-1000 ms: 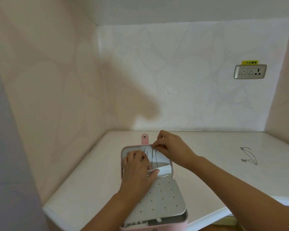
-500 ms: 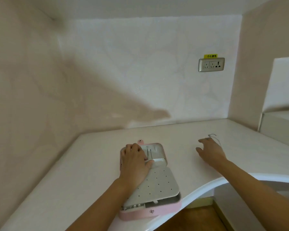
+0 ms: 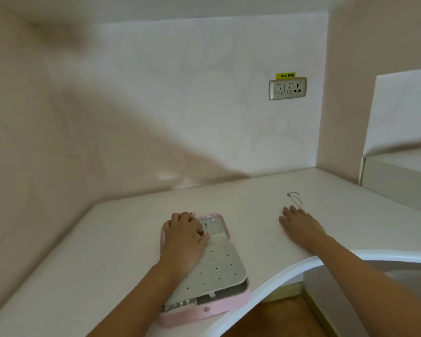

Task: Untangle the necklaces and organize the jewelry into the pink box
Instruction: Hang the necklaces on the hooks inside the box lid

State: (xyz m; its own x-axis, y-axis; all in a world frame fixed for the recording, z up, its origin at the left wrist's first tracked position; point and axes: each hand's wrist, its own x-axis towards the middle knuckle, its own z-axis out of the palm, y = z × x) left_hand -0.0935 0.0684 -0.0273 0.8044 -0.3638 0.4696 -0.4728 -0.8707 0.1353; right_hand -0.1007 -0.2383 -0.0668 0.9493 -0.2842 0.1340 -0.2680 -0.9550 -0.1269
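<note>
Steadying the pink box (image 3: 204,310) looks like the whole job of your left hand (image 3: 184,235). It lies palm down across the hinge line, with its fingers loosely bent on the inside of the lid (image 3: 216,227), and it grips nothing that I can see. That weight matters, because the box lies open on the counter (image 3: 95,251) with its near right corner just beside the curved front edge (image 3: 277,271). A nudge toward you could tip it off.

The perforated panel (image 3: 216,268) covers the base, and small pieces glint in the slot along its front, too small to identify.

Your right hand (image 3: 301,226) is well apart from the left. It is flat on the counter with its fingers straight, pointing at the necklace (image 3: 295,199). This thin chain lies loose, just beyond your fingertips. I cannot tell whether they touch its near end. The hand seems placed for pickup, so this chain is likely the next piece to go into the box.

You have room to work. A bare stretch of counter runs between the box and the chain, wide enough to drag or carry the chain straight across. Walls close off the left and the back, and a raised ledge (image 3: 399,166) stands to the right beyond the chain, so sweep inward rather than outward. Lift the chain rather than slide it toward the front curve, since the edge cuts in close below your right wrist.
</note>
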